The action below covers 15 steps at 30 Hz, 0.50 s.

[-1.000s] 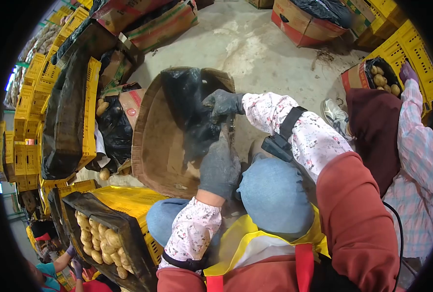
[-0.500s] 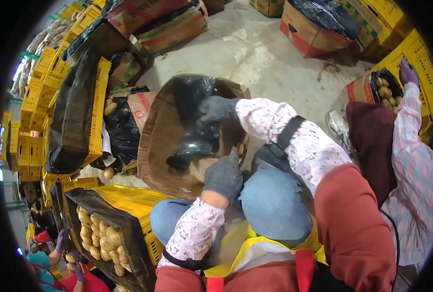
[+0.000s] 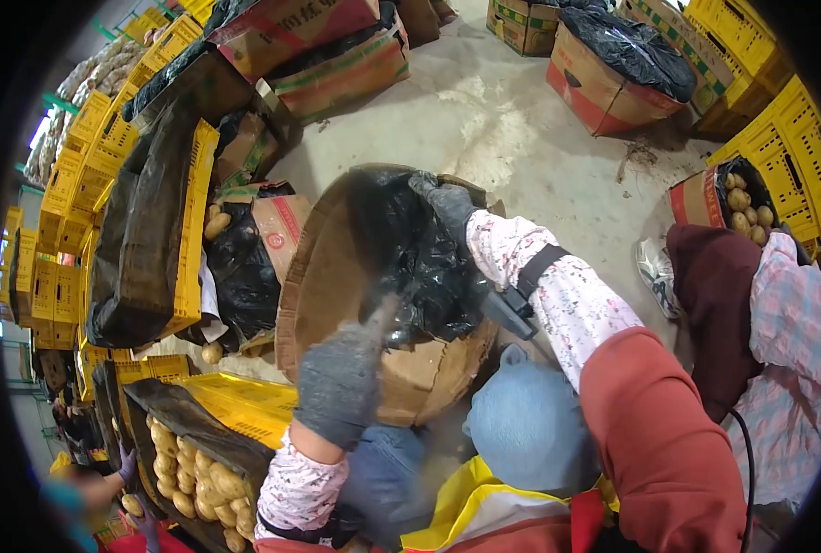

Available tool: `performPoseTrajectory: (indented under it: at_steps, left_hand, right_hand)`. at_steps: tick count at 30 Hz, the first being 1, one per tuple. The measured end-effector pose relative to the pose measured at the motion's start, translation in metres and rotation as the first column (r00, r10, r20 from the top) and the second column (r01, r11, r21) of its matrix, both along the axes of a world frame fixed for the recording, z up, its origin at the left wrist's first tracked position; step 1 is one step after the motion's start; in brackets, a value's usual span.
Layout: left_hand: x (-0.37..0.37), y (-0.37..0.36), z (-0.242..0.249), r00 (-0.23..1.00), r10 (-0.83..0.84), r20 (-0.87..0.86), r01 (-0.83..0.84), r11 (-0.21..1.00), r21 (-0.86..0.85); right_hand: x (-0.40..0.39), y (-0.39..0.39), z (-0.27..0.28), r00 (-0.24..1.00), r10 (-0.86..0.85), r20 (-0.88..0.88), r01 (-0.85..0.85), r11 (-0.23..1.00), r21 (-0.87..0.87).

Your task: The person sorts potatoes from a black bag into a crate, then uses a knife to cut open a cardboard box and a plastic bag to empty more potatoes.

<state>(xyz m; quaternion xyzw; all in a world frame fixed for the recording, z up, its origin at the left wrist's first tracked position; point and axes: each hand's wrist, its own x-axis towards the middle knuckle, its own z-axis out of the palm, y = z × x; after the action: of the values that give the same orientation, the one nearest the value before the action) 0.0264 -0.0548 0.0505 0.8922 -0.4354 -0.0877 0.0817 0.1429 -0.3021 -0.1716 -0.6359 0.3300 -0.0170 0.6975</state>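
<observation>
An open cardboard box stands before me, with a crumpled black plastic bag spread inside. My right hand, in a dark grey glove, is at the box's far rim, its fingers closed on the bag's upper edge. My left hand, gloved alike, hovers over the near left side of the box. Its fingers point toward the bag but are smeared by motion, so whether they touch the plastic cannot be told.
Potatoes fill a lined yellow crate at lower left. Black-lined cartons stand at the back left, another carton at the back right. To my right sits a person in a plaid sleeve, near a box of potatoes.
My right hand has moved from inside the box to its far rim, drawing the bag with it. My left hand has shifted left. The bag is spread wider and the view has shifted slightly.
</observation>
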Motion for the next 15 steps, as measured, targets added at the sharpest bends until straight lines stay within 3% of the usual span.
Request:
performPoseTrajectory:
  at_steps: [1,2,4,5,6,7,8,9,11,13,15]
  left_hand:
    - [0.014,0.002,0.002,0.998,0.031,0.063,-0.032,0.999,0.015]
    - [0.025,0.002,0.004,0.99,0.062,0.124,-0.066,0.997,0.028]
    - [0.048,-0.001,0.007,0.984,0.097,0.15,-0.104,0.994,0.044]
    - [0.061,0.0,0.006,0.978,0.048,0.201,-0.055,0.998,0.028]
    - [0.071,-0.001,0.004,0.968,0.002,0.251,-0.006,1.0,0.015]
    - [0.083,-0.004,0.001,0.966,-0.028,0.256,0.012,0.998,0.064]
    - [0.091,-0.01,0.0,0.967,-0.031,0.254,0.013,0.997,0.073]
    - [0.099,-0.015,0.0,0.953,-0.135,0.273,0.109,0.988,0.108]
    - [0.112,-0.024,-0.002,0.906,-0.295,0.302,0.26,0.954,0.151]
    - [0.117,-0.036,0.0,0.885,-0.369,0.285,0.326,0.927,0.187]
    - [0.118,-0.046,-0.001,0.858,-0.442,0.261,0.393,0.893,0.22]
  right_hand:
    - [0.007,0.008,-0.004,0.979,-0.157,0.134,0.126,0.969,0.213]
    - [0.012,0.012,-0.011,0.978,-0.163,0.131,0.132,0.967,0.218]
    - [0.02,0.022,-0.032,0.921,-0.121,0.371,0.106,0.993,0.06]
    - [0.018,0.029,-0.049,0.915,0.055,0.399,0.042,0.972,-0.231]
    - [0.015,0.036,-0.061,0.898,0.196,0.394,0.031,0.865,-0.501]
    - [-0.01,0.047,-0.034,0.882,0.126,0.454,-0.099,0.992,-0.083]
    - [-0.031,0.055,-0.003,0.876,0.031,0.482,-0.224,0.91,0.349]
    - [-0.046,0.056,0.026,0.876,0.026,0.482,-0.224,0.907,0.358]
    - [-0.072,0.053,0.071,0.928,-0.061,0.367,-0.259,0.602,0.755]
    - [-0.078,0.055,0.074,0.951,-0.087,0.296,-0.243,0.379,0.893]
    - [-0.077,0.062,0.059,0.955,-0.044,0.294,-0.244,0.451,0.858]
